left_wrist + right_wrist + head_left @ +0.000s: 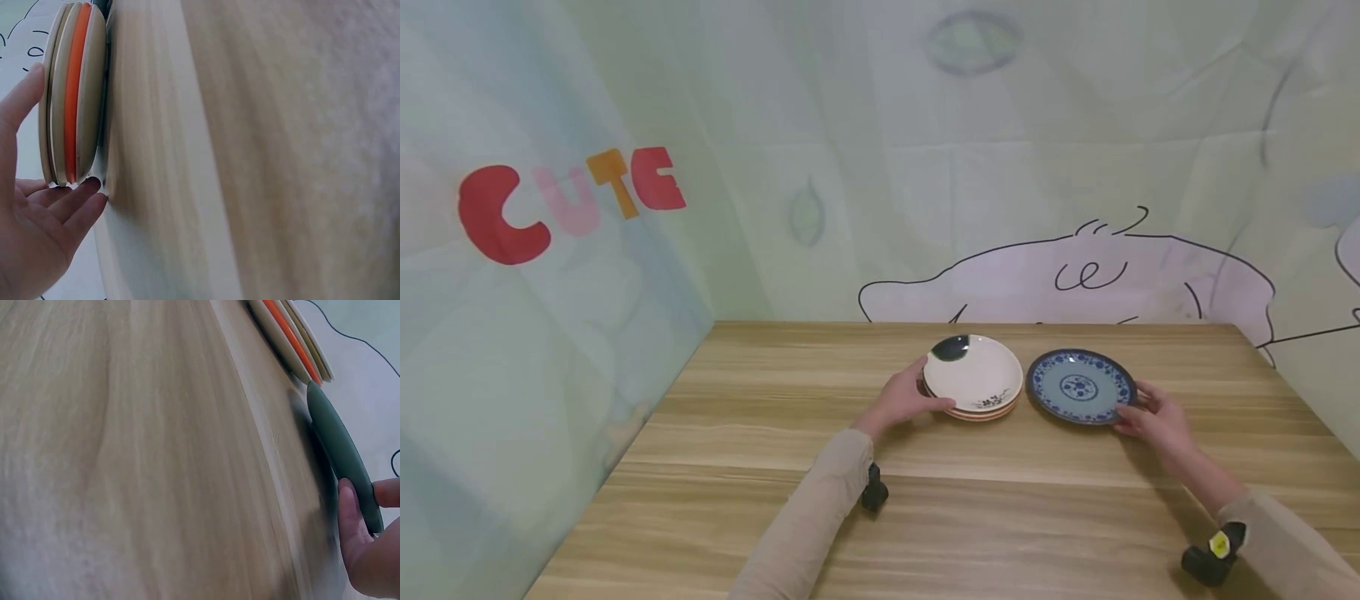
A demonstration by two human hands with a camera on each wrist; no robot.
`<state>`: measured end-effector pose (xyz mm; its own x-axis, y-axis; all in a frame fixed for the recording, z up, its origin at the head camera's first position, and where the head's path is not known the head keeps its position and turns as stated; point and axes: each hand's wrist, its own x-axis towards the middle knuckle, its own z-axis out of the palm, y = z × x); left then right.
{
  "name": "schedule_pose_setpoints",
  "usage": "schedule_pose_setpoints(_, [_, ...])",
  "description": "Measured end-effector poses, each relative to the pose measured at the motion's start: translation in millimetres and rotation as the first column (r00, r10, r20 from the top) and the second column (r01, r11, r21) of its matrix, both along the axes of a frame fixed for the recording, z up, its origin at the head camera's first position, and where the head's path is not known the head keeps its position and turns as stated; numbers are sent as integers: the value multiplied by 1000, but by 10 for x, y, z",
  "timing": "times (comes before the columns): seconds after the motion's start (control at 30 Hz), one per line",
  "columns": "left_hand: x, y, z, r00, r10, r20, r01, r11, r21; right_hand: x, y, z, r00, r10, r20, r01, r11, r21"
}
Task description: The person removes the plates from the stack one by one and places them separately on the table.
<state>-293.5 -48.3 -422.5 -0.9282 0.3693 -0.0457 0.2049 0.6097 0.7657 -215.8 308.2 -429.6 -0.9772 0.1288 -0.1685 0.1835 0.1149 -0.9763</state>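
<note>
A stack of several round plates [977, 375] sits on the table, topped by a white one with a dark green patch and a small floral print. In the left wrist view an orange plate [76, 94] shows among the pale rims. My left hand [904, 397] rests against the stack's left side, its fingers fairly straight and the thumb at the near rim. Right of the stack, my right hand [1161, 423] pinches the right edge of a blue patterned plate [1078, 387] between thumb and fingers. That plate tilts with a shadow beneath it, its left rim close beside the stack.
Both plates and hands are toward the back of the wood-grain table [925, 517]. A printed cloth backdrop [850, 167] hangs behind and to the left. Small dark devices are strapped at the left wrist [874, 490] and right wrist [1212, 557].
</note>
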Motion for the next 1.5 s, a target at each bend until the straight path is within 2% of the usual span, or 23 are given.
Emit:
schedule_pose_setpoints(0.33, [-1,-9,-4,1000,-7,-7,7,1000,10,-7,21,-36,1000,30,4,-30,994,104])
schedule_pose_setpoints(0.53, [25,-13,18,1000,-9,-21,9,1000,-15,-3,25,-45,999,36,28,-39,992,123])
schedule_pose_setpoints(0.93, [4,-9,-14,1000,3,-8,-3,1000,-18,-1,14,-49,999,31,25,-35,977,209])
schedule_pose_setpoints(1.17, [1,-5,-21,1000,5,-6,-5,1000,-26,0,40,-66,999,40,14,-42,973,226])
schedule_pose_setpoints(1.23, [-6,2,-23,1000,4,-5,-4,1000,-29,10,68,-68,999,53,3,-52,968,246])
schedule_pose_setpoints(1.4, [-11,9,-11,1000,8,-7,-8,1000,-27,51,133,-36,996,83,-19,-71,935,349])
schedule_pose_setpoints(1.5, [-8,9,-2,1000,14,-7,-14,1000,-28,70,161,-11,996,84,-41,-64,933,354])
